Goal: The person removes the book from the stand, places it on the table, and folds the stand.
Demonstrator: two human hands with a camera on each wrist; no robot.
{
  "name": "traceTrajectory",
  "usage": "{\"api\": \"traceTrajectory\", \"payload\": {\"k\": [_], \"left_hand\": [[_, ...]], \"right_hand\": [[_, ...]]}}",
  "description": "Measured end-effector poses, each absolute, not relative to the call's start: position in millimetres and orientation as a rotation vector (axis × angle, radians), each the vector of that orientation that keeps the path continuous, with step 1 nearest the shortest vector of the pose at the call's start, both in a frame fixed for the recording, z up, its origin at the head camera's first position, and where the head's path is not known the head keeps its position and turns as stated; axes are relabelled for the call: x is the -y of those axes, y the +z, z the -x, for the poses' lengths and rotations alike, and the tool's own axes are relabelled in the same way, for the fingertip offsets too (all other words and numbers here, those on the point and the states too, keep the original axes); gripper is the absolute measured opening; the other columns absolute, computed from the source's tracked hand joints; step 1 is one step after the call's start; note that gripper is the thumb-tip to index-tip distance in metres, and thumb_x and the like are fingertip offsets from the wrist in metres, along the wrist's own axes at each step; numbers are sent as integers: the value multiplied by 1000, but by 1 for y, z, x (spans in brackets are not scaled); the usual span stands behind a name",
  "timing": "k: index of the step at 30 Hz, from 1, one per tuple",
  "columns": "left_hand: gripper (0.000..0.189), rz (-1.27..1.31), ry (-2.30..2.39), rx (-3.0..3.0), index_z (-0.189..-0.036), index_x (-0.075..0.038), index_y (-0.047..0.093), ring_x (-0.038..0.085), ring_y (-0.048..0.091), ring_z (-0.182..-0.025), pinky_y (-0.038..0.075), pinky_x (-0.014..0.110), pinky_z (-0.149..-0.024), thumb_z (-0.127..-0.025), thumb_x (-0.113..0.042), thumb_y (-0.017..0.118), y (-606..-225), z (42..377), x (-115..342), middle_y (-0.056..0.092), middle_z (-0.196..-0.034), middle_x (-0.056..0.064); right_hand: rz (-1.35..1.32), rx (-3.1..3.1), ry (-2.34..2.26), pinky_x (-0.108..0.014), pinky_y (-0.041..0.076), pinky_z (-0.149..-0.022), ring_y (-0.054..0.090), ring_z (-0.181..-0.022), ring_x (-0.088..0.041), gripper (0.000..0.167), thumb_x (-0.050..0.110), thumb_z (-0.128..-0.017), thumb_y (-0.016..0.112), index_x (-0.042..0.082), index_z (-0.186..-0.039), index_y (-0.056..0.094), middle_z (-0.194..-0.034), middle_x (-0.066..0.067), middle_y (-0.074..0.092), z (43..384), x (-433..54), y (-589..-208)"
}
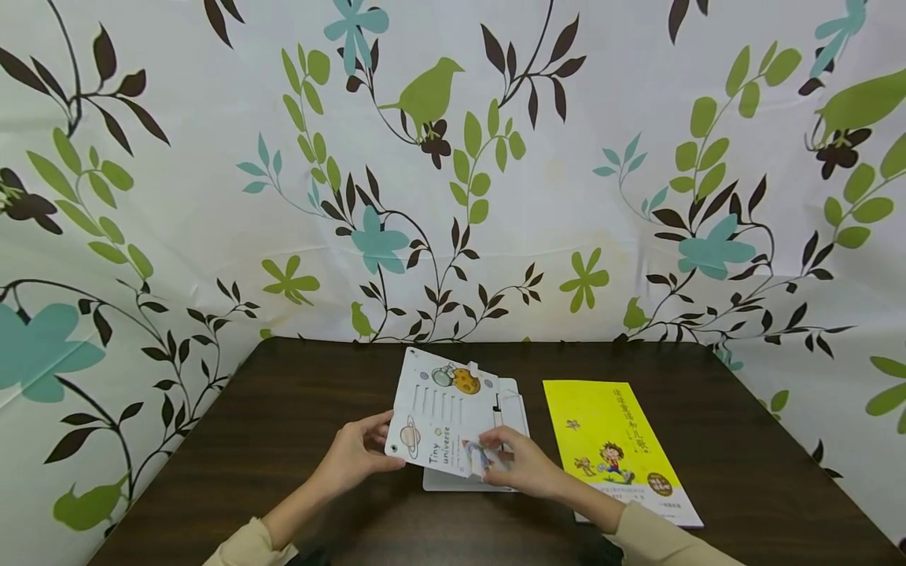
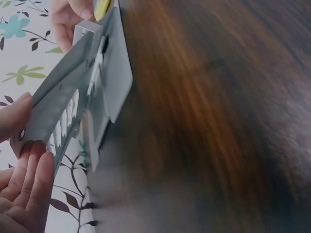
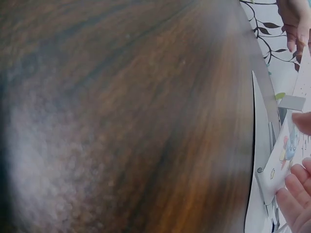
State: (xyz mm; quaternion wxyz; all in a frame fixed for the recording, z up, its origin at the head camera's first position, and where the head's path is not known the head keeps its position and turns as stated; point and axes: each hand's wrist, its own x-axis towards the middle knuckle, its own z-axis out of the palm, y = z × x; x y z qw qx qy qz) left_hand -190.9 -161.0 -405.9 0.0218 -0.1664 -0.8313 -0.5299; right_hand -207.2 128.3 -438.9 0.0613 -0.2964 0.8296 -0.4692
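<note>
A white folding book stand (image 1: 439,409), printed with planets, an astronaut and the words "Tiny universe", is tilted up over the table. Its flat base plate (image 1: 460,481) lies beneath. At the left edge of the printed panel, my left hand (image 1: 354,454) pinches the corner between thumb and fingers; the left wrist view shows this grip near a row of slots (image 2: 63,121). On the panel's lower right side, my right hand (image 1: 522,462) holds the edge by a small folded ledge (image 3: 292,103), thumb on one side, fingers on the other. The stand's hinge is partly hidden.
A yellow children's book (image 1: 602,440) lies flat on the dark wooden table (image 1: 304,393), to the right of the stand. Behind the table hangs a white cloth (image 1: 510,291) patterned with leaves and birds.
</note>
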Motion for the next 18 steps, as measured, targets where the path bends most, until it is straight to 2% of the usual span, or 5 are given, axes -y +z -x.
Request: {"api": "traceTrajectory", "payload": {"k": [9,18], "left_hand": [[71,446,-1531,2671,-119,11,52,16,61,-76,46,21,-61,-59,-9,83,-423,194,168,65,-85,5],[70,458,-1522,2724,-119,13,51,17,61,-75,45,21,-57,-60,-9,82,-433,191,172,64,-83,6]], "right_hand": [[894,-2569,-1300,-40,45,-88,49,-95,-26,44,4,-73,72,-1,-112,54,-109,-10,55,209,-127,-440],[901,-2621,-1213,-34,45,-88,50,-96,-22,45,6,-71,74,0,-112,55,-110,-7,56,211,-127,-444]]}}
